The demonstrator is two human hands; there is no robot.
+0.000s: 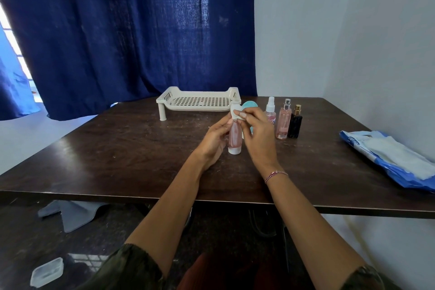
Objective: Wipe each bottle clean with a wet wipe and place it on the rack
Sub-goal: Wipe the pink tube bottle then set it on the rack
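Observation:
A pink tube-shaped bottle [234,139] with a white cap stands cap-down at the table's middle, and my left hand [215,140] grips its left side. My right hand [256,132] pinches a small white wet wipe [235,112] against the bottle's top end. Behind my right hand a teal bottle [249,105] is mostly hidden. To the right stand a clear spray bottle [270,110], a pink perfume bottle [283,121] and a black perfume bottle [295,123]. The cream perforated rack [200,101] sits at the table's far edge with nothing on it.
A blue wet-wipe pack [390,158] lies open at the table's right edge near the white wall. A dark blue curtain hangs behind the dark wooden table [117,148]. On the floor lie a grey cloth [73,214] and a clear plastic box [47,271].

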